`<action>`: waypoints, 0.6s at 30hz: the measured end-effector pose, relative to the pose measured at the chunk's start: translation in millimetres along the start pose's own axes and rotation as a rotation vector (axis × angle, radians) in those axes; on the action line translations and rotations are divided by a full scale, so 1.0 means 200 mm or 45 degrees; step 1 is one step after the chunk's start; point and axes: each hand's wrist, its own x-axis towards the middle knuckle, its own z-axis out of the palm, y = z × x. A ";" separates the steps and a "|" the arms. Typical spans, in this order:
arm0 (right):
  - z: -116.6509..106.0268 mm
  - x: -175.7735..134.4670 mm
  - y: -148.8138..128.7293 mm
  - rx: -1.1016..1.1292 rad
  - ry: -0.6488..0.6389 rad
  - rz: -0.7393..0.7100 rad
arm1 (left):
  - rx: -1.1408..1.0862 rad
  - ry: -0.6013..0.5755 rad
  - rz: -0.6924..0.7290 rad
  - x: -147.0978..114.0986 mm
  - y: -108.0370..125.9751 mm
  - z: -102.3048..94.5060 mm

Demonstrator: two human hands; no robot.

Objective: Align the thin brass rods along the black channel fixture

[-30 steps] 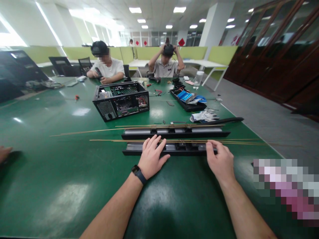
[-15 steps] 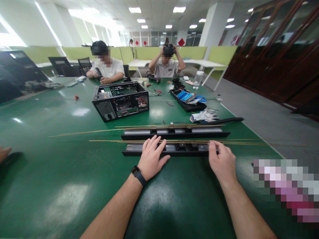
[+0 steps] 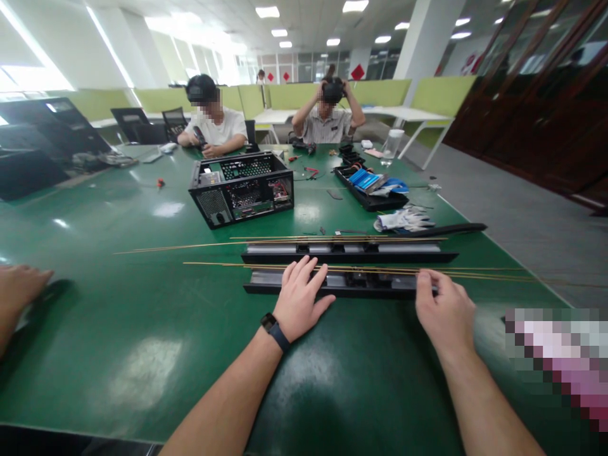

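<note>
My left hand, with a dark watch on the wrist, rests with fingers spread over the nearer long black rail. Its fingertips touch or cover the thin brass-coloured rods lying lengthwise along that rail. At the rail's right end, thumb and forefinger of my right hand are pinched on one of the thin rods. My hand hides the exact grip and the rail's end. Just behind lies a second, parallel black rail, with more thin rods along its far side.
Beyond the rails stand an open black computer case and a black tray of blue items. White gloves lie beside a black strip. Another person's hand is at the left; two people sit across the green table.
The view has turned slightly left, so everything sits further right. My hands keep their places on the rail. More of the other person's hand shows at the left.
</note>
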 end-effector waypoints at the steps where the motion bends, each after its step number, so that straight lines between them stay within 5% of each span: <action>1: 0.00 0.00 0.01 -0.015 0.010 0.022 | 0.001 -0.003 -0.001 0.00 0.00 0.00; 10: 0.00 -0.03 -0.04 0.058 -0.025 -0.125 | 0.008 -0.021 -0.010 0.00 0.00 0.00; 18: 0.01 0.00 0.01 -0.006 0.043 0.039 | -0.001 -0.015 -0.015 0.00 0.00 0.00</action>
